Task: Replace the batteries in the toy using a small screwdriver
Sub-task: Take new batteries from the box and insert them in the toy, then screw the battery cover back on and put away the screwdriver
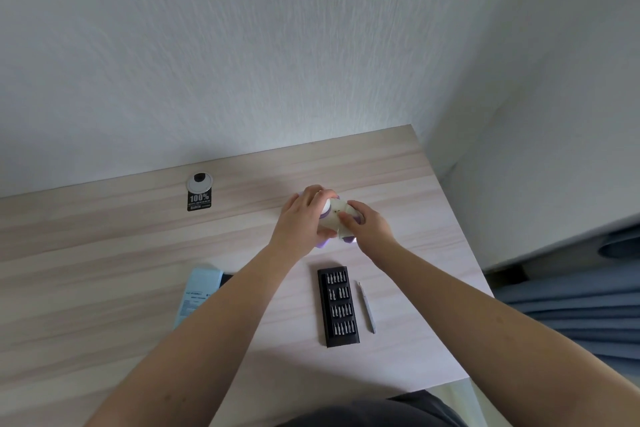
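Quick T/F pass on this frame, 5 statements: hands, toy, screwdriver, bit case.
1. Both hands hold the toy. True: the left hand and the right hand each have a grip on it.
2. The screwdriver is in the right hand. False: it lies on the table, to the right of the bit case.
3. The bit case lies open with bits showing. True.
4. The bit case sits beyond the toy, by the wall. False: it lies nearer the person than the toy.
5. A light blue packet lies left of the left forearm. True.
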Action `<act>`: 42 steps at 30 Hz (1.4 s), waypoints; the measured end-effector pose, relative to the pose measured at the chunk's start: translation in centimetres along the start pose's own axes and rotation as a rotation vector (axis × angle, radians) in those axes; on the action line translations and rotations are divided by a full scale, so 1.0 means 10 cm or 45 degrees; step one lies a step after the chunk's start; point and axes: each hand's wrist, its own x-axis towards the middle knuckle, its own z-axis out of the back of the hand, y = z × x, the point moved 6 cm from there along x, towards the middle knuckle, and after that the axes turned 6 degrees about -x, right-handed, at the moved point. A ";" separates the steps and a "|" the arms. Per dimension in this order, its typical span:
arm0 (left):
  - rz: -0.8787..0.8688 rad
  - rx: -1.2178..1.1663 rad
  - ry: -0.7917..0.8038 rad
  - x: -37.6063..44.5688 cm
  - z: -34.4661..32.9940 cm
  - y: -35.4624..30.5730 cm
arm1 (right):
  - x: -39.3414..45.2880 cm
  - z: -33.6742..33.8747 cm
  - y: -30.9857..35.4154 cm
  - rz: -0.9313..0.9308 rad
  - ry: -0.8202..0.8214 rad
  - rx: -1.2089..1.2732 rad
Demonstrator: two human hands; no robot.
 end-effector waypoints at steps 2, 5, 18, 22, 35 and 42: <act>-0.011 -0.004 0.027 0.00 -0.02 -0.01 | -0.05 0.03 -0.01 0.012 0.025 -0.043; 0.005 -0.006 0.044 0.02 -0.01 -0.05 | -0.11 0.10 -0.03 0.010 0.022 -0.049; -0.020 -0.101 0.010 0.02 0.12 -0.03 | -0.28 0.17 -0.22 0.025 -0.134 0.036; -0.010 -0.097 -0.020 0.00 0.13 -0.01 | -0.34 0.14 -0.50 -0.101 -0.125 -0.079; -0.065 -0.082 -0.041 -0.03 0.15 -0.02 | -0.51 -0.43 -0.90 -0.215 0.205 -0.717; -0.058 -0.062 -0.047 -0.09 0.12 0.07 | -0.51 -0.57 -0.98 -0.255 0.191 -0.776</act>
